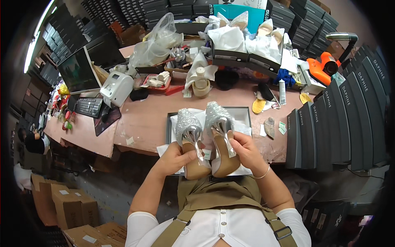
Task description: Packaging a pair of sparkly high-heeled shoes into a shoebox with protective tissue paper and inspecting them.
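Shoes (205, 136) were held soles-up over the box (242, 112), one clasped in each hand's grip, left (177, 156) and right (243, 149), seemingly mid-inspection.

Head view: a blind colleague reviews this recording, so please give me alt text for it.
A person holds a pair of silver glitter high-heeled shoes soles-up, one in the left hand and one in the right hand, above an open shoe box on a cluttered pink worktable. Stacked dark shoe boxes stand to the right; a monitor and keyboard sit at left.
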`<state>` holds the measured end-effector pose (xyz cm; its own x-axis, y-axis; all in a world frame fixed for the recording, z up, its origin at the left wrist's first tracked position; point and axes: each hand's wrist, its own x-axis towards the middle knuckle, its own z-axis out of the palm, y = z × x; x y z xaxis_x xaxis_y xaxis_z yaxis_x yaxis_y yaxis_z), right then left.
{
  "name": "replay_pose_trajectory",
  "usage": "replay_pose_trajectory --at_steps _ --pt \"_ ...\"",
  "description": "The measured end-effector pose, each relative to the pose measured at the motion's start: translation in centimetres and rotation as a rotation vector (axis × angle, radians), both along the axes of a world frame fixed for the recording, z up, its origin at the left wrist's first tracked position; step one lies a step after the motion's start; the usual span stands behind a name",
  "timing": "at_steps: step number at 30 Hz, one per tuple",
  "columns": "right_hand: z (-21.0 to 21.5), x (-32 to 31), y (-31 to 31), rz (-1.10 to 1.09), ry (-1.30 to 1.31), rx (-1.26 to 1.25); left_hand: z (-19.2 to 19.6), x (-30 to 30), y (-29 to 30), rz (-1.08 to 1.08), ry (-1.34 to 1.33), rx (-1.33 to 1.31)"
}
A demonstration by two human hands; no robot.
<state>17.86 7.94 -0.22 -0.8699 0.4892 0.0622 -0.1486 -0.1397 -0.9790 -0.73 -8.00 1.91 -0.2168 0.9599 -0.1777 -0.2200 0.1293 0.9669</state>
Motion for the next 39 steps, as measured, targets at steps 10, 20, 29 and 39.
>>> replay_pose_trajectory --at_steps 10,20,29,39 --pt "-3.6 0.9 0.1 0.004 -0.071 -0.401 -5.3 0.6 1.7 -0.072 -0.256 -0.08" --pt "-4.3 -0.4 0.7 0.005 -0.135 -0.598 -6.6 -0.3 2.2 -0.08 -0.637 -0.11" --pt "-3.3 0.3 0.3 -0.01 -0.11 -0.572 -6.6 0.0 2.1 -0.055 -0.618 -0.105" --pt "-8.2 2.8 8.7 -0.363 -0.421 0.459 -8.6 0.6 3.2 -0.002 -0.552 -0.165"
